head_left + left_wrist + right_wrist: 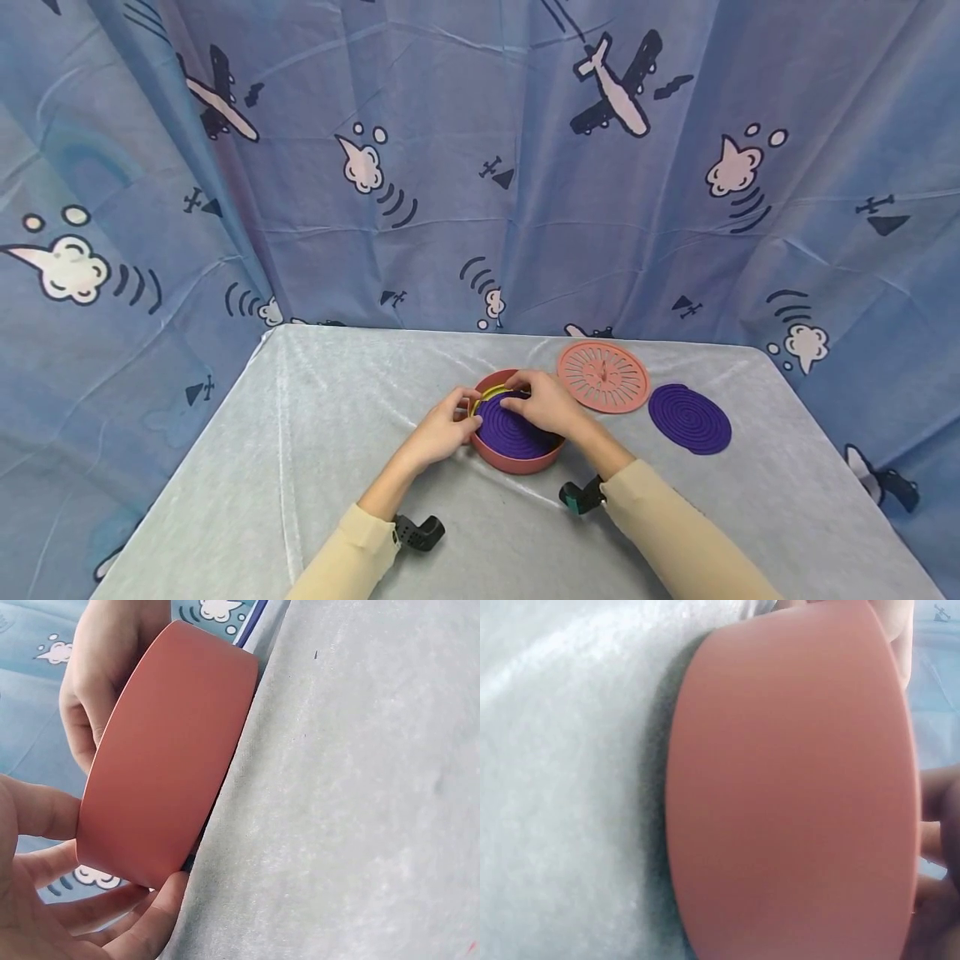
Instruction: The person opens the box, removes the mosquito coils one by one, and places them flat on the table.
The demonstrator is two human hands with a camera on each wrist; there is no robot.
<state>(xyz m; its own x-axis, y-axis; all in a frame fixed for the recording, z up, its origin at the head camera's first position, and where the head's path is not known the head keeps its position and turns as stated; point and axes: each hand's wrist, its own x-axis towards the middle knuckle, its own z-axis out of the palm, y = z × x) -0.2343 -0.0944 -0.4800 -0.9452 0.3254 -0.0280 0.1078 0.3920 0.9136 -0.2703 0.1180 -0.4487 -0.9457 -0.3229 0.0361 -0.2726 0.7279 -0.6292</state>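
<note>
Red bowl [517, 465] with purple mat [515, 432], apparently over a yellow mat [492, 390].

A blue curtain [442, 250] hangs in folds behind and along both sides of the pale, fuzzy surface [360, 400] — printed with airplanes [618, 92], outlined clouds [364, 169] and dark curved strokes [405, 212]. A long crease [285, 450] runs down the surface's left part — faintly raised.
</note>
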